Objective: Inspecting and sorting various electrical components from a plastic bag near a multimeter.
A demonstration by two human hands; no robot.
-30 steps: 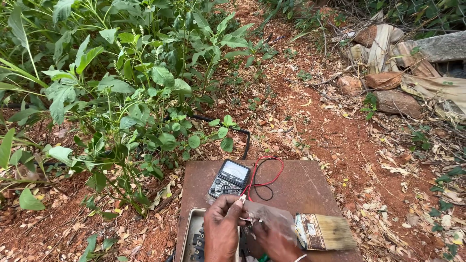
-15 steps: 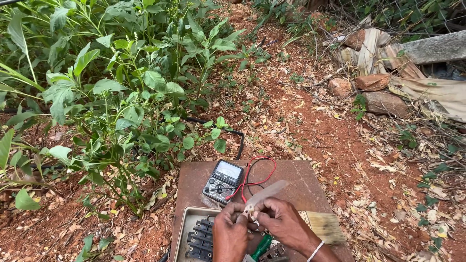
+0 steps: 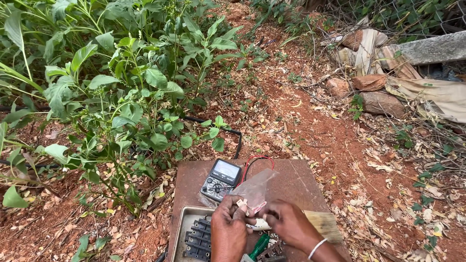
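My left hand (image 3: 229,228) and my right hand (image 3: 289,225) meet over a brown board (image 3: 291,182) on the ground. Together they pinch a small clear plastic bag (image 3: 255,188) with small pale parts at its lower end. A black multimeter (image 3: 221,179) with red and black leads (image 3: 257,161) lies just beyond the bag. Under my left hand sits a metal tray (image 3: 180,232) holding dark switch blocks (image 3: 196,237). A green-handled tool (image 3: 259,246) shows between my wrists. A wide paintbrush (image 3: 324,224) lies partly hidden behind my right hand.
Leafy green plants (image 3: 121,92) crowd the left side. A black hose (image 3: 213,124) runs along the red soil beyond the board. Rocks (image 3: 381,102), cloth sacks (image 3: 437,94) and a concrete slab (image 3: 432,48) lie at the right, by a wire fence.
The clear bag has come up between my hands, which have shifted right over the tray. The camera has moved in closer on the board, so the paintbrush is partly covered by my right hand.
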